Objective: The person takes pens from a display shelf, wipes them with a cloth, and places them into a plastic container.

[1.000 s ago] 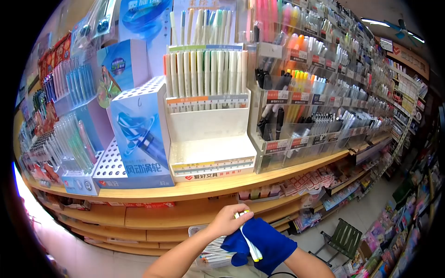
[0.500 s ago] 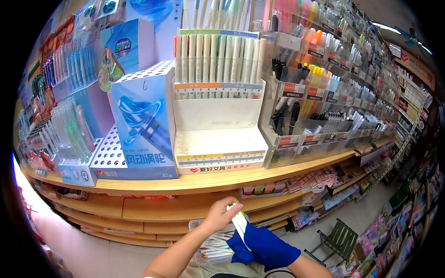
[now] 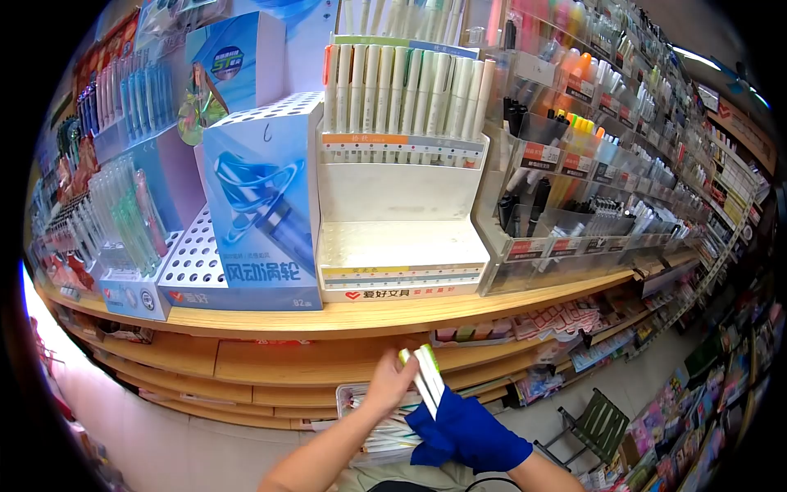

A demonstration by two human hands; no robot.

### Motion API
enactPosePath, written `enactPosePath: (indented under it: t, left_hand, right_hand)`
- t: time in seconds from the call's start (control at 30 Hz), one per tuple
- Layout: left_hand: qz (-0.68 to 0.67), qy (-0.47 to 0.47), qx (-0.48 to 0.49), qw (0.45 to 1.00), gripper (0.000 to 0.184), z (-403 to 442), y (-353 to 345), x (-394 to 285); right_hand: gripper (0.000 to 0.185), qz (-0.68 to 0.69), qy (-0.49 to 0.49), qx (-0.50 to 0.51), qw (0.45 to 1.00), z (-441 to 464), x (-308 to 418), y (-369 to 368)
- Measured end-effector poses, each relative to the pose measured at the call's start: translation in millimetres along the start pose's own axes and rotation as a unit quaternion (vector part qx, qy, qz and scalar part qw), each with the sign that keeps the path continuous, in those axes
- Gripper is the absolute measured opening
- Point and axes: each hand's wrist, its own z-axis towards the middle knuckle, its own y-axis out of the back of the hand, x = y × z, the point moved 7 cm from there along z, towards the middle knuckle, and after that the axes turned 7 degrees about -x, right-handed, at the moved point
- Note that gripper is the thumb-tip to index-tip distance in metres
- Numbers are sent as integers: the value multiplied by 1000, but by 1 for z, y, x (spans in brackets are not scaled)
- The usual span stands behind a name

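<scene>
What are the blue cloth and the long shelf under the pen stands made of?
The blue cloth looks like soft, matte fabric, because it bends into folds. The long shelf looks like smooth, pale wood with streaky grain, though it might be board with a wood-look covering.

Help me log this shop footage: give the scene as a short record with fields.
left hand: at the white pens, grip unclear
right hand: covered by blue cloth
pen angle: tilted, lower ends in the cloth
clear box: below the hands, with more pens
display rack: on the wooden shelf, markers in its upper rows
</scene>
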Motion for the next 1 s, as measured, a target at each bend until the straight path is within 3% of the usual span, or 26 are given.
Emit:
enactPosePath:
  t: [0.03,0.07,0.1,0.17,0.27,0.33,0.43,0.5,0.6,0.67,0.7,0.73,0.77,0.83,0.93,1.0]
  left_hand:
    - [15,-5,19,1000,33,-7,-6,11]
    - [-13,-27,147,989,31,-22,-27,17]
    - [21,-120,217,968,34,-38,-44,12]
    - [-122,37,189,974,32,-54,-49,16]
    - [-160,40,191,968,30,-53,-43,19]
    - [-175,64,161,969,28,-51,-35,23]
    - [-225,70,101,966,35,-41,-14,21]
    - [-210,50,129,968,38,-36,-3,29]
    - [-185,109,223,951,38,-52,-9,40]
    - [-175,137,251,942,33,-62,-22,51]
    - [-170,151,266,937,31,-69,-29,61]
    - [-85,138,276,948,20,-74,-34,83]
    - [91,38,341,935,16,-76,-42,91]
    - [147,128,299,934,19,-87,-53,62]
    - [181,-150,211,949,16,-84,-51,60]
    - [98,25,263,960,16,-88,-52,73]
  right_hand:
    - [38,26,2,-11,1000,3,-4,1]
    - [41,52,4,-23,998,5,-8,3]
    - [45,24,49,-28,998,13,-24,5]
    - [51,-61,139,-37,988,17,-31,3]
    - [50,-166,231,-33,958,10,-12,-4]
    - [43,-150,238,-4,960,-2,21,-5]
    - [48,-266,54,99,957,-7,-2,2]
    - [46,-343,102,55,932,-13,36,13]
    - [40,-418,260,-137,860,-7,62,30]
    - [36,-461,285,-149,827,-9,61,30]
    - [34,-487,247,-74,835,-11,52,25]
    - [30,-489,273,-40,827,-11,38,20]
    - [27,-490,298,-6,819,-11,23,16]
    - [24,-367,373,-120,844,-2,22,17]
    - [23,-355,350,-153,854,15,52,22]
    - [22,-437,269,-168,841,26,51,27]
